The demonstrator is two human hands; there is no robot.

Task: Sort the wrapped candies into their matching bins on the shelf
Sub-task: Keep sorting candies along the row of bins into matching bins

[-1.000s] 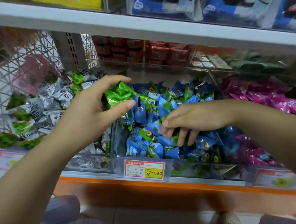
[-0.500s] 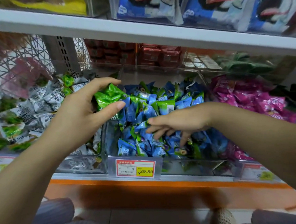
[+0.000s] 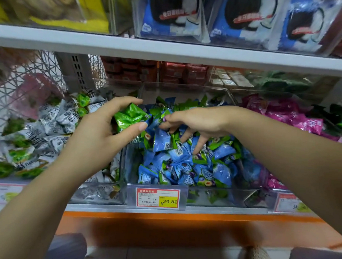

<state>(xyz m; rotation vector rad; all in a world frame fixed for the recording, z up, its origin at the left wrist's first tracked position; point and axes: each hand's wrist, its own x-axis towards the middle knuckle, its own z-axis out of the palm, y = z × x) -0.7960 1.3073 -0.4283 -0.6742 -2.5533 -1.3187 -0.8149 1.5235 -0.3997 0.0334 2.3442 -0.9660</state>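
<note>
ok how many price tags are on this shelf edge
3. Left tag below the grey candies, middle tag below the blue candies, right tag below the pink candies. Others may lie out of frame.

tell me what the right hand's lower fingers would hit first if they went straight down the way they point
The blue candies heaped in the middle bin. The right hand hangs just over that pile with nothing between, though the depth is hard to judge.
</note>
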